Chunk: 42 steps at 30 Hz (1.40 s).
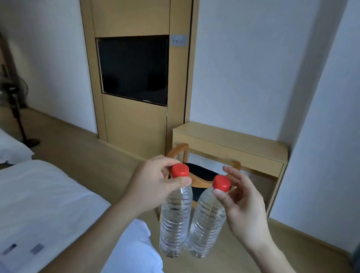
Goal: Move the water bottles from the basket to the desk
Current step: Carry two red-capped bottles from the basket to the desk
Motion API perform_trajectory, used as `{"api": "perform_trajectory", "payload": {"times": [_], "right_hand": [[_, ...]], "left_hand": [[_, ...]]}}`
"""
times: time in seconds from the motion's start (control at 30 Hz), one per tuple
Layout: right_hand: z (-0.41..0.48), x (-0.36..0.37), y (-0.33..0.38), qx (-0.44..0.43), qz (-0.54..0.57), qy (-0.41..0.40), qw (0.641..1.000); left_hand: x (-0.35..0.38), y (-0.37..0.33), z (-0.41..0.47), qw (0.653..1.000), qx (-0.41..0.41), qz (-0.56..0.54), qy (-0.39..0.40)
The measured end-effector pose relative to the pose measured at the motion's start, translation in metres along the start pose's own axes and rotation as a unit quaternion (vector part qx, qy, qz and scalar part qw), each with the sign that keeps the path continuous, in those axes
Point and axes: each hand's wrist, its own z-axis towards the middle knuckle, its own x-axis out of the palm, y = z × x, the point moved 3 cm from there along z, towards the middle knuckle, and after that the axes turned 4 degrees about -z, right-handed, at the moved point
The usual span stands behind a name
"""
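Two clear water bottles with red caps hang side by side in the air in front of me. My left hand [153,188] pinches the left bottle [174,222] just under its cap. My right hand [240,208] pinches the right bottle [206,224] at its neck in the same way. The bottles' lower bodies touch or nearly touch. A light wooden desk [230,138] stands against the wall ahead, beyond the bottles, with its top bare. No basket is in view.
A wooden chair with a dark seat [202,174] is tucked under the desk, directly behind the bottles. A bed with white sheets [29,206] fills the lower left. A wall panel with a television [135,68] rises behind, and a standing fan [12,93] is at far left.
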Motion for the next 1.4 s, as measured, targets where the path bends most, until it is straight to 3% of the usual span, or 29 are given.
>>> {"api": "perform_trajectory", "payload": {"times": [0.23, 0.43, 0.77, 1.03, 1.4], "right_hand": [[0.127, 0.073, -0.064, -0.036, 0.060, 0.115, 0.991], [0.239, 0.146, -0.091, -0.093, 0.103, 0.234, 0.962], [0.371, 0.298, -0.115, -0.111, 0.137, 0.299, 0.938], [0.460, 0.445, -0.105, -0.131, 0.196, 0.322, 0.917], [0.544, 0.623, -0.094, -0.142, 0.258, 0.412, 0.862]], "left_hand": [[-0.008, 0.073, 0.094, 0.995, -0.043, 0.034, -0.084], [-0.024, 0.124, 0.169, 0.972, -0.103, 0.106, -0.180], [-0.089, 0.223, 0.275, 0.951, -0.166, 0.086, -0.246], [-0.181, 0.312, 0.352, 0.936, -0.179, 0.103, -0.285], [-0.283, 0.416, 0.417, 0.878, -0.253, 0.153, -0.376]]}}
